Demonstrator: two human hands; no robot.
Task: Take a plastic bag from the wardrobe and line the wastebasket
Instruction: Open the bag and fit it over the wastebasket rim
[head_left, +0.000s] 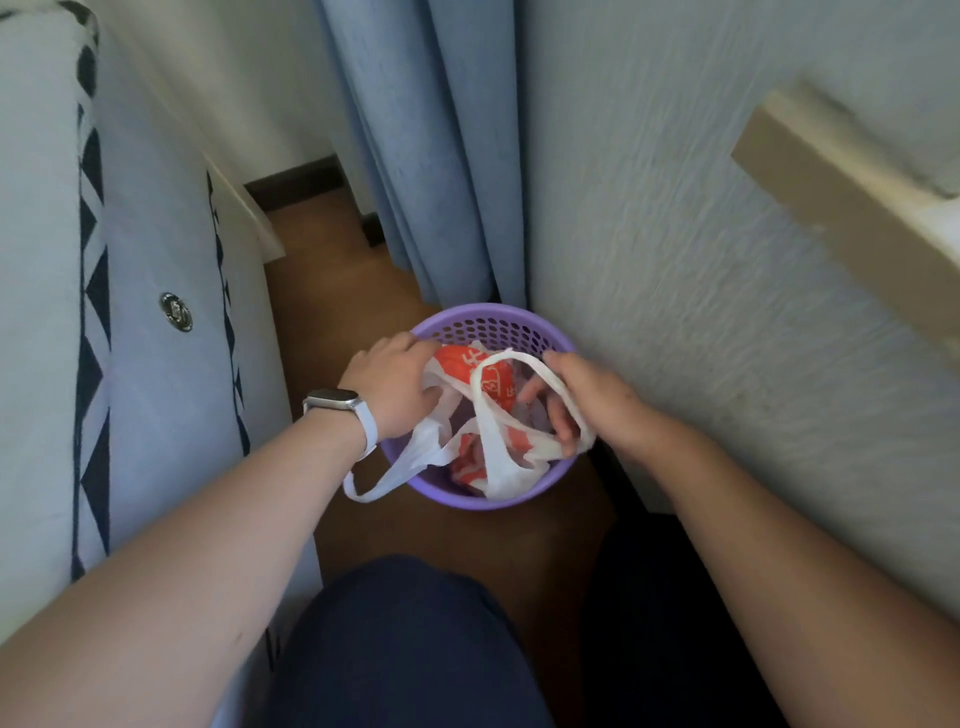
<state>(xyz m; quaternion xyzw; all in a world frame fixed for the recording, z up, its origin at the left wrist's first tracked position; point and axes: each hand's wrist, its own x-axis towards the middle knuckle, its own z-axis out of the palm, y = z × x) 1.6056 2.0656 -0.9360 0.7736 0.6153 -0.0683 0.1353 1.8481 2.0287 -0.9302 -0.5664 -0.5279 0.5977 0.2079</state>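
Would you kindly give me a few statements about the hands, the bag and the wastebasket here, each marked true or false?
1. The wastebasket is purple with a perforated wall. True.
2. The plastic bag is plain black. False: it is white with orange-red print.
3. Both the left hand and the right hand grip the bag. True.
4. One bag handle hangs outside the rim. True.
5. A watch sits on the right wrist. False: it is on the left wrist.
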